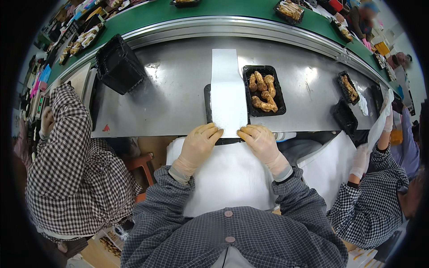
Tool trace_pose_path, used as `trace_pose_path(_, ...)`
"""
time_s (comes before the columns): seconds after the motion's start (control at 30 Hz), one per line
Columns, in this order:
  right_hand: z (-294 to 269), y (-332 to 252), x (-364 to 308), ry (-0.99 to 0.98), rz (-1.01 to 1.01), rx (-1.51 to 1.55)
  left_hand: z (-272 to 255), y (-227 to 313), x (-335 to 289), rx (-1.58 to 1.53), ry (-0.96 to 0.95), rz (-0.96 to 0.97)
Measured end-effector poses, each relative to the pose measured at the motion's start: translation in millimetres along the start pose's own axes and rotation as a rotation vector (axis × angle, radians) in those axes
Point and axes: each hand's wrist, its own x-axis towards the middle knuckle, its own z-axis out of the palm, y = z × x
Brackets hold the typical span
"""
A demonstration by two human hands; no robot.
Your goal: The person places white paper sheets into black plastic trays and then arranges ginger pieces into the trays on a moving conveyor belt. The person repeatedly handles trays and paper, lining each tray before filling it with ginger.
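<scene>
Both of my hands wear thin pale gloves and meet at the table's near edge. A long white paper sheet [229,89] runs away from me over a black plastic tray [208,105], whose sides and near rim show around it. My left hand [199,146] pinches the sheet's near left corner. My right hand [260,145] pinches the near right corner, fingers closed. Just right of the sheet stands another black tray [281,107] with several brown mushrooms [267,95] in it.
Stacked empty black trays [118,67] stand at the left of the metal table [178,71]. A green conveyor belt [237,10] carries filled trays along the far side. Co-workers in checked sleeves sit left [69,156] and right [375,201]. White sheeting [228,187] covers my lap.
</scene>
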Motion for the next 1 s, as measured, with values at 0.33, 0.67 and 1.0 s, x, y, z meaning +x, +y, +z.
trace_pose_path(0.33, -26.9, 2.1, 11.6, -0.247, -0.056, 0.081, -8.2, 5.7, -7.2, -0.028, -0.104, 0.011)
trace_pose_path(0.67, 51.7, -17.9, 82.1, -0.235, 0.282, -0.177, -4.4, 17.0, -3.7, -0.031, -0.173, -0.034)
trace_pose_path(1.0, 66.4, -4.3, 69.6, -0.316, 0.316, -0.198, 15.1, 22.1, -7.1, -0.098, -0.129, -0.019)
